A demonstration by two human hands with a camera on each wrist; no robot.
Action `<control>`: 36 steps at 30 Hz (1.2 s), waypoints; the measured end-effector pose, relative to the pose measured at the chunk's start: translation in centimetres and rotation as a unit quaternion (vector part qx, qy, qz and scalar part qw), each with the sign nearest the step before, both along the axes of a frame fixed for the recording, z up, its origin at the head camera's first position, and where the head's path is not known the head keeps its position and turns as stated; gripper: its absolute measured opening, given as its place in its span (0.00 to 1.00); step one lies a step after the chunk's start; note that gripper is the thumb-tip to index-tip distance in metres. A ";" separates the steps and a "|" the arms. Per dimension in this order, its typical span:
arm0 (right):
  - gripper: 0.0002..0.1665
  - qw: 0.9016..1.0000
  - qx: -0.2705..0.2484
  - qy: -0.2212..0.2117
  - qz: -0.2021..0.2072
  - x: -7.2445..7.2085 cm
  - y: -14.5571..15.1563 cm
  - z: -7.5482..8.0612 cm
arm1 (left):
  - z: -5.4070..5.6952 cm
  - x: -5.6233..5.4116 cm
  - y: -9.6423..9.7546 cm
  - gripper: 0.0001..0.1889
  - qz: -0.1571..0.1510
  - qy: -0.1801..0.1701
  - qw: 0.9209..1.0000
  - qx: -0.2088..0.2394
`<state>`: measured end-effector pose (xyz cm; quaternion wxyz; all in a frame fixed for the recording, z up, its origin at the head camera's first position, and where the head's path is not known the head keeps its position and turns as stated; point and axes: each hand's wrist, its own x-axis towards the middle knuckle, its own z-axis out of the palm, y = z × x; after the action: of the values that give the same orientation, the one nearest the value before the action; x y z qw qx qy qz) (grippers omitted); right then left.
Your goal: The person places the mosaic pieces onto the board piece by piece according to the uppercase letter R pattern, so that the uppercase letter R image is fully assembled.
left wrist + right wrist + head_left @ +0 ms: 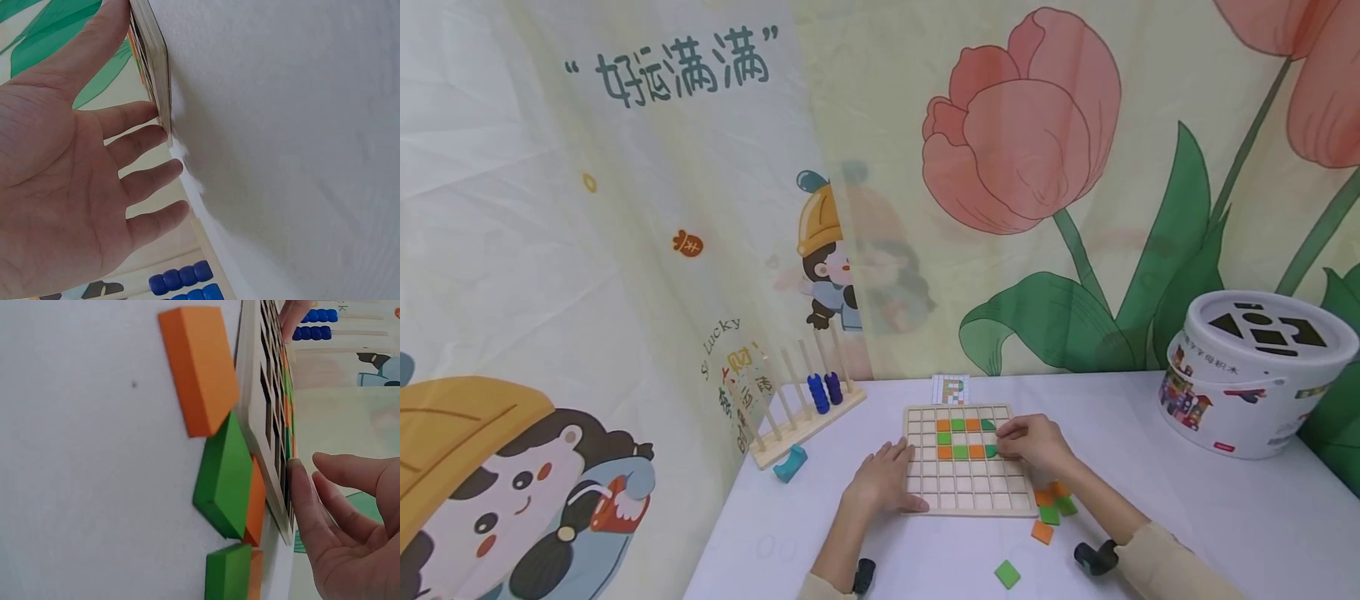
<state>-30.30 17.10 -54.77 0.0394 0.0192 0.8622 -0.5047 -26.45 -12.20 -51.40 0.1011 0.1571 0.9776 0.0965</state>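
Observation:
A wooden grid board (958,502) lies on the white table, with orange and light green square tiles (957,452) set in its upper cells. Two darker green rounded pieces (988,425) end the rows at the right. My left hand (880,479) rests along the board's left edge, fingers stretched out and thumb at the lower corner. The right hand (1036,446) reaches over the board's right side, its fingertips beside the lower rounded piece. In the right wrist view a fingertip (296,467) touches the board's surface, and the thumb and fingers stand slightly apart.
Loose orange and green tiles (1049,515) lie by the board's lower right corner, a green tile (1007,573) nearer. Behind the board is a pattern card (951,390). A peg rack (808,427) with blue beads and a teal curved piece (790,464) stand left, a white bucket (1232,408) right.

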 end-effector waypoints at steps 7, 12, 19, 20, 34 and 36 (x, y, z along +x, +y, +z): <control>0.12 0.999 0.016 0.031 0.007 0.9 1.7 0.9 | -0.2 -0.2 0.1 0.54 -0.004 0.000 1.000 -0.004; 0.11 0.997 0.042 0.061 0.017 1.8 3.1 1.8 | -0.1 -0.2 0.1 0.53 -0.003 0.004 1.000 -0.002; 0.11 0.994 0.081 0.059 0.044 2.6 4.9 2.0 | -0.2 -0.2 0.1 0.53 0.003 0.006 1.000 -0.001; 0.11 0.993 0.088 0.055 0.051 2.8 5.1 1.9 | -0.2 -0.2 0.1 0.53 0.003 0.006 1.000 -0.002; 0.22 0.974 0.157 0.016 0.162 4.3 6.8 2.5 | -0.1 -0.1 0.1 0.53 0.003 0.002 1.000 0.006; 0.22 0.971 0.157 0.027 0.180 4.5 6.9 2.5 | -0.1 -0.1 0.1 0.52 0.004 0.004 1.000 0.004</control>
<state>-25.83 24.04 -52.29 0.1030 -0.1439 0.9207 -0.3479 -26.55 -12.13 -51.49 0.0966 0.1542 0.9782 0.1004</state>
